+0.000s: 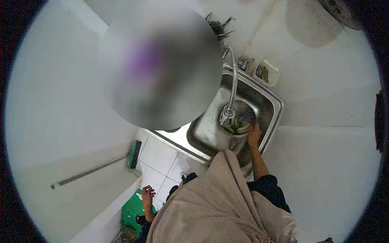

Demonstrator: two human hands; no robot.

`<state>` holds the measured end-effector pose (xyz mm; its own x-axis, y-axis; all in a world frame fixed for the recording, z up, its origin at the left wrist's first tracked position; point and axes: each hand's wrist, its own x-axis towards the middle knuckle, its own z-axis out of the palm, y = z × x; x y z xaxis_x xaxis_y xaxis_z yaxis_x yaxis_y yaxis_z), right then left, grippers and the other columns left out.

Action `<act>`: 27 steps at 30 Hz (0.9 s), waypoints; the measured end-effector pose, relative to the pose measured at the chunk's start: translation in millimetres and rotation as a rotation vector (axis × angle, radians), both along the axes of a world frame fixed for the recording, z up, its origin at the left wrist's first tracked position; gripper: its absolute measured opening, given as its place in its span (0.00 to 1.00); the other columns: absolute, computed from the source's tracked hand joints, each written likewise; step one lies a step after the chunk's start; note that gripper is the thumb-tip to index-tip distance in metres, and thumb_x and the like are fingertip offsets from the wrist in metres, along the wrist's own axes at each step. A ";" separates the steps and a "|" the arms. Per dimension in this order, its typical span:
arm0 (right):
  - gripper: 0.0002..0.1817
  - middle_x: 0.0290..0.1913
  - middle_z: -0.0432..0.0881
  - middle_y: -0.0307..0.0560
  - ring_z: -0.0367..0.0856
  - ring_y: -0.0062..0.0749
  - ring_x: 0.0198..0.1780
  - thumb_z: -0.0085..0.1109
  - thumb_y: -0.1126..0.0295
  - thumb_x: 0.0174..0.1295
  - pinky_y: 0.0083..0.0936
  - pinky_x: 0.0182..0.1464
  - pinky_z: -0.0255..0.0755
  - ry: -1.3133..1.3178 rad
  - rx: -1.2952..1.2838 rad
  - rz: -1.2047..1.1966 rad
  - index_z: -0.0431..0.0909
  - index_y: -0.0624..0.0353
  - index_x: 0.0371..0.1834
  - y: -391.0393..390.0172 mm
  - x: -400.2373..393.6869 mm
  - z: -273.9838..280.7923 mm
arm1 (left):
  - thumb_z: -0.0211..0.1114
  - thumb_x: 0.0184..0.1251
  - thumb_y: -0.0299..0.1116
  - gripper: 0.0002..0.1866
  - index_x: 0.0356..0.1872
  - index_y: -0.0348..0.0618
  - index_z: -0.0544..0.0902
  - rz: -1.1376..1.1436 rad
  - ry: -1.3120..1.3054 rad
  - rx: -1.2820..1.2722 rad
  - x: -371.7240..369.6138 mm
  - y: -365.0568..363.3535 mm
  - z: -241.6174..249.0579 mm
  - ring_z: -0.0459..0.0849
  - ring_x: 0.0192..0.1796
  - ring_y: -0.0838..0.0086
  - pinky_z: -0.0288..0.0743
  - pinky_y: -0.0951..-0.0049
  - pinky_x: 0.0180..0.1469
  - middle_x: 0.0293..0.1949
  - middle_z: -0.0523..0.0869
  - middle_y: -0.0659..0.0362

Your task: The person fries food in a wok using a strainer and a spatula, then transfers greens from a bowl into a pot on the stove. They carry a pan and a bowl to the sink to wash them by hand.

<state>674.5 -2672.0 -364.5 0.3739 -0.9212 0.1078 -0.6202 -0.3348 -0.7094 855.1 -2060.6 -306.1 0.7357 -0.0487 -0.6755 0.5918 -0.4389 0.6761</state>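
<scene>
We stand over a stainless steel sink (204,137) set between pale walls, with white floor tiles (159,154) and a green patch of floor (131,208) below on our left. A green-headed brush with a long grey handle (133,154) leans near the wall. A flexible silver faucet (234,77) arches over the basin, its head above a round metal strainer (245,108) that holds green leafy pieces (235,126). Behind the sink's rim, near the faucet's base, sits a white plastic container (272,75) with small dark and yellowish things inside.

Our right hand (254,135) is at the strainer's near right edge; we cannot tell how far its fingers close or whether they grip it. Our left hand (148,194) hangs low above the floor, loosely open with fingers bent, holding nothing we can see.

A large blurred disc hides the sink's left part and whatever lies behind it. Our beige cloth garment (210,198) covers some of the front edge, and a dark round object (344,12) is cut off at the top right.
</scene>
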 end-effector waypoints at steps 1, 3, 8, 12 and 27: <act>0.24 0.29 0.80 0.54 0.79 0.40 0.26 0.52 0.67 0.61 0.36 0.32 0.72 -0.144 -0.125 0.007 0.65 0.65 0.60 -1.9 1.2 2.9 | 0.61 0.63 0.41 0.17 0.45 0.40 0.73 -0.035 -0.023 0.073 -2.8 0.3 -0.1 0.79 0.20 0.75 0.68 0.80 0.20 0.25 0.81 0.55; 0.22 0.32 0.81 0.53 0.79 0.40 0.30 0.52 0.64 0.62 0.36 0.35 0.72 -0.138 -0.091 0.012 0.68 0.66 0.57 -3.8 0.5 12.5 | 0.60 0.62 0.38 0.15 0.46 0.43 0.73 0.034 0.046 -0.006 -12.0 14.8 -13.3 0.80 0.20 0.72 0.69 0.80 0.19 0.27 0.82 0.52; 0.18 0.41 0.80 0.50 0.78 0.38 0.40 0.51 0.63 0.64 0.37 0.42 0.70 -0.439 0.146 0.026 0.72 0.63 0.53 13.5 7.2 23.1 | 0.61 0.62 0.38 0.15 0.45 0.40 0.73 0.120 0.078 -0.028 -37.6 22.9 -14.8 0.79 0.20 0.74 0.68 0.80 0.18 0.26 0.81 0.55; 0.18 0.43 0.80 0.51 0.78 0.39 0.41 0.51 0.64 0.64 0.37 0.42 0.70 -0.252 0.283 -0.003 0.72 0.63 0.53 -2.4 -23.9 -67.9 | 0.61 0.63 0.38 0.15 0.45 0.40 0.73 0.122 0.090 -0.103 -53.9 35.9 -13.8 0.79 0.21 0.74 0.68 0.79 0.19 0.26 0.81 0.54; 0.24 0.45 0.77 0.57 0.79 0.42 0.34 0.49 0.67 0.63 0.33 0.35 0.74 -0.235 0.396 -0.253 0.64 0.63 0.62 44.9 24.7 -14.9 | 0.60 0.61 0.34 0.13 0.44 0.40 0.73 0.173 0.051 0.026 -84.6 43.2 -7.3 0.79 0.20 0.75 0.68 0.79 0.19 0.26 0.81 0.54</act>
<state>699.2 -2627.1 -379.4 0.1419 -0.9667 -0.2129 -0.4557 0.1272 -0.8810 770.6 -2017.4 -313.5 0.6966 0.0937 -0.7113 0.6929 -0.3447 0.6332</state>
